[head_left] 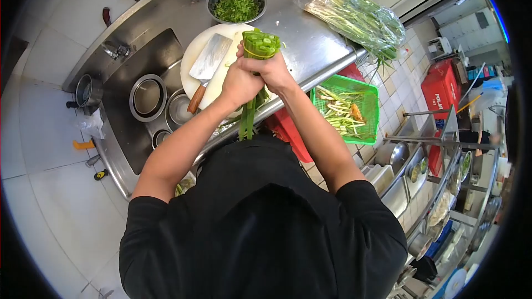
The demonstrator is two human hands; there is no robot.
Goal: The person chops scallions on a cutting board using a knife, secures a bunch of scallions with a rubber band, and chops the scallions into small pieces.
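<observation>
My left hand (241, 84) and my right hand (271, 71) are both closed round a thick bunch of green onions (261, 41). The cut ends face up, with a yellow band around them just above my fingers. Long green leaves hang below my hands toward the apron. Beneath the bunch lies a round white cutting board (191, 58). On the board's left side rests a cleaver (210, 58) with a wooden handle, its handle end toward me; neither hand touches it. My overlapping hands hide part of the stalks and some fingers.
A metal bowl (215, 18) of chopped greens stands behind the board. Bagged green onions (354, 14) lie at the counter's right end. The sink (136, 141) at left holds several metal bowls. A green basket (372, 108) with stalks sits low at right, beside metal shelving (432, 124).
</observation>
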